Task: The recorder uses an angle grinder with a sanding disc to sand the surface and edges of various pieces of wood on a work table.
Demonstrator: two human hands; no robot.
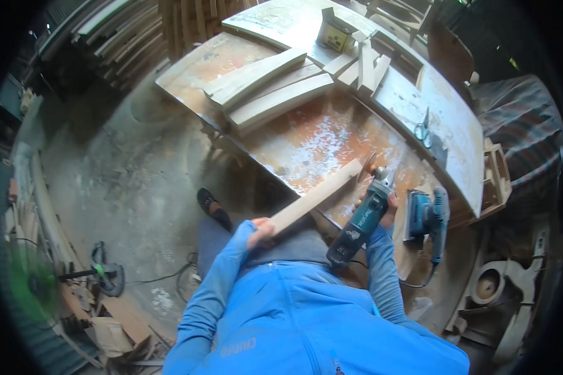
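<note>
My left hand (260, 232) is closed round the near end of a pale wooden strip (314, 196), which slants up and away over the table's edge. In my right hand (388, 211) is a teal angle grinder (363, 217), gripped along its body. The grinder's disc (371, 165) is beside the far end of the strip; whether the two touch I cannot tell. My right fingers are partly hidden behind the tool. Just right of that hand, a blue corded sander (426, 215) rests on the table.
Curved wooden pieces (266, 78) lie stacked on the worn worktable (319, 140). Beyond them is a whitish board (447, 122) with a small open box (335, 36) and scissors (423, 131). A green fan (32, 284) stands among offcuts at left, and a cable (181, 273) crosses the floor.
</note>
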